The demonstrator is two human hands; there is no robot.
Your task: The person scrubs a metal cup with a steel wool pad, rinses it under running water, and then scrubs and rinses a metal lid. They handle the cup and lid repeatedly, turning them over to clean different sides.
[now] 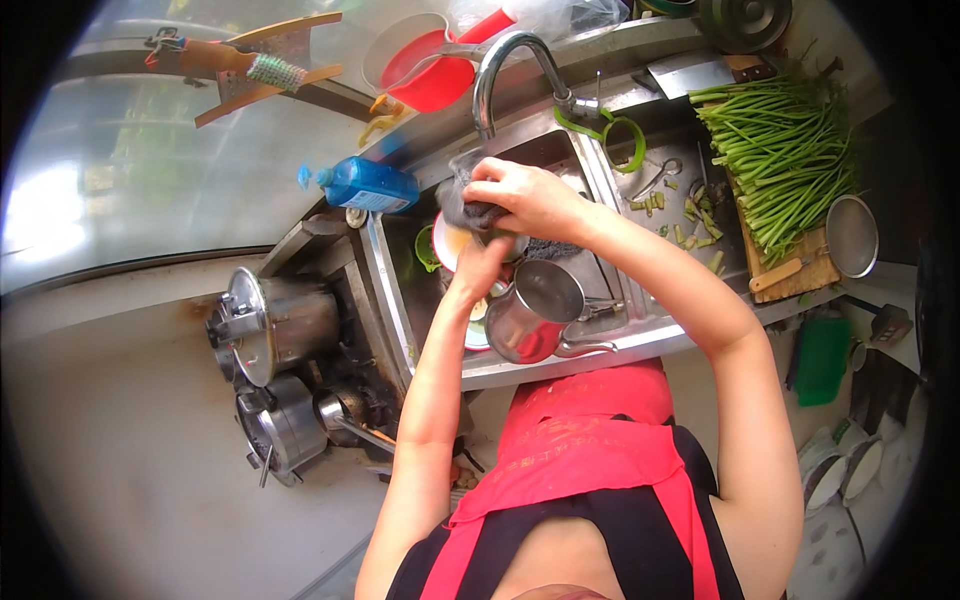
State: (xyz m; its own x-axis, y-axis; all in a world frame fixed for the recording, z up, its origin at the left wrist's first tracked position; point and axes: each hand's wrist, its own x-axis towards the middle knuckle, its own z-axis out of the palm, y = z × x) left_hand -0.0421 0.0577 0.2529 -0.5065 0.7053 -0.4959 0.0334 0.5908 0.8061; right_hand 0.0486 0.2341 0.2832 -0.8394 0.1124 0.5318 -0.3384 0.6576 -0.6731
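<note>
My right hand (pixel 529 193) grips a dark grey cloth-like scrubber (pixel 469 196), blurred by motion, over the left sink basin. Just below it is my left hand (pixel 484 266), its fingers against a shiny metal thing (pixel 517 246) that is mostly hidden; whether it grips this cannot be told. A white bowl with a red rim (pixel 450 244) lies to the left of the hands, partly covered. Nearer my body, a steel pot with a spout or handle (pixel 517 330) rests tilted at the basin's front edge. Another dark grey cloth (pixel 551 247) lies behind the pot.
A chrome faucet (pixel 517 45) arches above the hands. A blue detergent bottle (pixel 371 185) lies on the left ledge. Green stems (pixel 780 157) cover a wooden board at right, near a cleaver (pixel 690 73) and a strainer (pixel 852 236). Metal pots (pixel 292 315) stand at left.
</note>
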